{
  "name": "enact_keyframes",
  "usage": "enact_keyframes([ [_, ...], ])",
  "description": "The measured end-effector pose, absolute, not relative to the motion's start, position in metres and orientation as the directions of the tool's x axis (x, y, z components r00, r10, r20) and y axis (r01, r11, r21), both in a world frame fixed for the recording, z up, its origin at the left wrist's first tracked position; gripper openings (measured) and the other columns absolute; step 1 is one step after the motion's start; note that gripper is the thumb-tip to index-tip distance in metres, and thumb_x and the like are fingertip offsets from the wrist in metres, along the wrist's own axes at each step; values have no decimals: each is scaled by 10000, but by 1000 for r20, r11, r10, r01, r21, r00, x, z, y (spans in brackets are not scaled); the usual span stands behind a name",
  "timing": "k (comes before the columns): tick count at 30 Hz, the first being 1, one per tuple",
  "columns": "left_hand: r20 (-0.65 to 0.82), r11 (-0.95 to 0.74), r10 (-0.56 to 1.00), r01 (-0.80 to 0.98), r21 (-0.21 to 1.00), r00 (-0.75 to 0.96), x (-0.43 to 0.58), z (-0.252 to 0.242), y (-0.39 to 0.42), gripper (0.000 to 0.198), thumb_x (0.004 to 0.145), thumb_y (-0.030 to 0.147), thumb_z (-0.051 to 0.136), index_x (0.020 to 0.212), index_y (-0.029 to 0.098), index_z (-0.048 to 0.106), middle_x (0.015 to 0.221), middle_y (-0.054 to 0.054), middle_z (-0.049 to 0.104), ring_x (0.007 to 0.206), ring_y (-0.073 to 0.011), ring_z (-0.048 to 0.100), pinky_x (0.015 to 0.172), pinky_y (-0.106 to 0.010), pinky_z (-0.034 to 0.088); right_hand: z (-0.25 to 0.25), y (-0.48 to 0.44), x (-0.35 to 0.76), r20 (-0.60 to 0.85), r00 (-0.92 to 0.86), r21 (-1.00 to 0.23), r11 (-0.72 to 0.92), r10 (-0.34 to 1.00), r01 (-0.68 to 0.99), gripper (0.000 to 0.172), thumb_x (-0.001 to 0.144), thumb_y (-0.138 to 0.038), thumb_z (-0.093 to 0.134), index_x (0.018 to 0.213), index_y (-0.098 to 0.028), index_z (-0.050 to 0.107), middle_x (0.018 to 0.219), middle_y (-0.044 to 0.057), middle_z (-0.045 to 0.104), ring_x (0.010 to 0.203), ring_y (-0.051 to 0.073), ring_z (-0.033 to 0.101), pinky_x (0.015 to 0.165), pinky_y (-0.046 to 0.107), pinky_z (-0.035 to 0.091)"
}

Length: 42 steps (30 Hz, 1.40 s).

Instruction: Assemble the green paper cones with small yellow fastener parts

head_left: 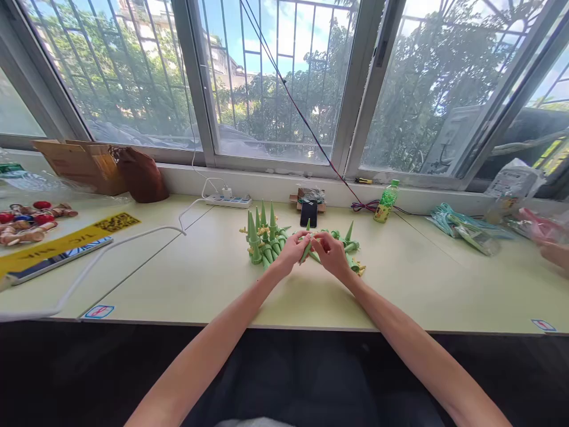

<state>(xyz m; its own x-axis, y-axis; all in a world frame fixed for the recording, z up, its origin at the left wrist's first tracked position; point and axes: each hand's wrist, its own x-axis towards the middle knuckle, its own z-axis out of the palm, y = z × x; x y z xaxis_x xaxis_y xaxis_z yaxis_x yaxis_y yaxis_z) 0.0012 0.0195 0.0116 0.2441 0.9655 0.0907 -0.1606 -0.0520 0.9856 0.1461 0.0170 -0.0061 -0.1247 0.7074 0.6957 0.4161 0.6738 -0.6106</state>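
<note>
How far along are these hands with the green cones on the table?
Looks done: a cluster of upright cones stands together beside the left hand. In hand: both the left hand and the right hand grip one green cone. Left, seemingly: a few loose cones lie scattered by the right hand. Probably past halfway; pieces behind the hands are hidden.

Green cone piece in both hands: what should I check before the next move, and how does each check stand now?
1. Grip: left hand and right hand both hold the green cone piece: ok.
2. How its parts sit together: cannot tell, the hands cover them.
3. Standing cones upright beside the left hand: ok.
4. Loose green pieces within the right hand's reach: ok.
5. Phone and bottle set back, behind the hands: ok.
6. Another person's hand at the far right, away from the work: ok.
</note>
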Motion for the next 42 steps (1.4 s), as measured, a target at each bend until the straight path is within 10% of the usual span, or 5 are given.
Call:
enact_keyframes([
  [12,431,-501,865,469,727,255,2,1,17,100,843,200,591,868,216,686,546,12,525,518,-145,435,588,-235,328,-12,32,160,648,-4,-681,583,761,444,459,997,-527,319,869,-194,608,559,-30,449,491,125,423,542,262,353],
  [30,239,-446,893,822,354,381,1,4,10,299,941,272,419,1069,179,672,880,-106,704,893,-256,647,743,-309,462,-11,32,159,639,-24,-669,570,769,476,450,985,-523,341,771,-200,570,532,-27,442,494,129,402,528,256,316],
  [42,367,-371,905,819,438,214,0,7,10,242,904,262,481,1024,185,676,765,-59,692,728,-195,638,625,-262,403,-20,43,165,641,-41,-567,510,766,647,152,900,-293,492,915,-188,601,614,-17,542,551,148,477,591,264,358],
])
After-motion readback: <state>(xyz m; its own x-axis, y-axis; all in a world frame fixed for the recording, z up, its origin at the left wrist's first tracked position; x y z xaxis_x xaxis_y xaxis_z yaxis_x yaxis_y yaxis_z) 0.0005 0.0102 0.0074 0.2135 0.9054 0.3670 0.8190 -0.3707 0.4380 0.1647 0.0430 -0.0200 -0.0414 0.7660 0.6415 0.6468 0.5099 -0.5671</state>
